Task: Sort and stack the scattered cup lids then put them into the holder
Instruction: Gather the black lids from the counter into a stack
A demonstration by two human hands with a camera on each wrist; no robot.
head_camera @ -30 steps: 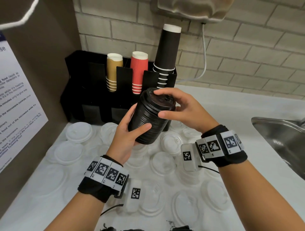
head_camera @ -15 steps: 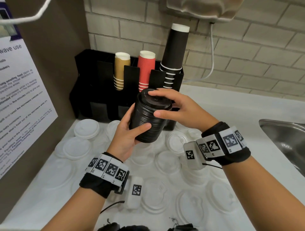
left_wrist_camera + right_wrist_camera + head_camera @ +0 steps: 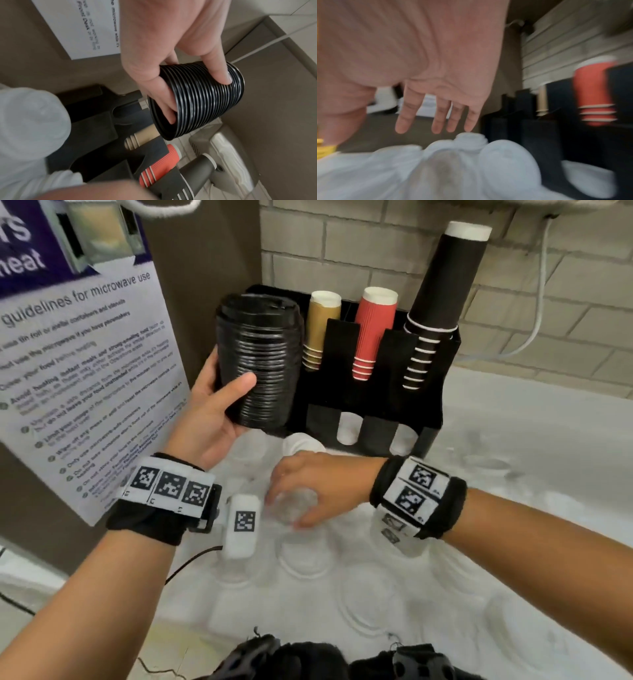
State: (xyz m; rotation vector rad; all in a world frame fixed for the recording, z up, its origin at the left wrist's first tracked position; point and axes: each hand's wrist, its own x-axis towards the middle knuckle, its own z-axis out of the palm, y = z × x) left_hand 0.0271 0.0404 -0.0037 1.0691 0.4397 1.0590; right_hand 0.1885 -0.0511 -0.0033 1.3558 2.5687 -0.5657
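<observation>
My left hand [image 3: 219,409] [image 3: 188,83] grips a tall stack of black lids [image 3: 262,361] [image 3: 200,100], held up at the left end of the black holder [image 3: 373,412], thumb across its side. My right hand [image 3: 305,491] [image 3: 436,121] hovers low over the scattered clear lids [image 3: 294,508] and white lids [image 3: 505,162] on the counter, fingers spread and straight, holding nothing. A clear lid lies right under its fingers; whether they touch it is unclear.
The holder carries stacks of tan cups [image 3: 320,330], red cups [image 3: 371,333] and tall black cups [image 3: 442,299]. A brown panel with a microwave notice [image 3: 78,364] stands at the left. A brick wall [image 3: 548,302] lies behind. Many clear lids [image 3: 370,604] cover the white counter.
My right hand has let go of the black stack's top and dropped to the lids on the counter. My left hand has carried the stack up and to the left, alone.
</observation>
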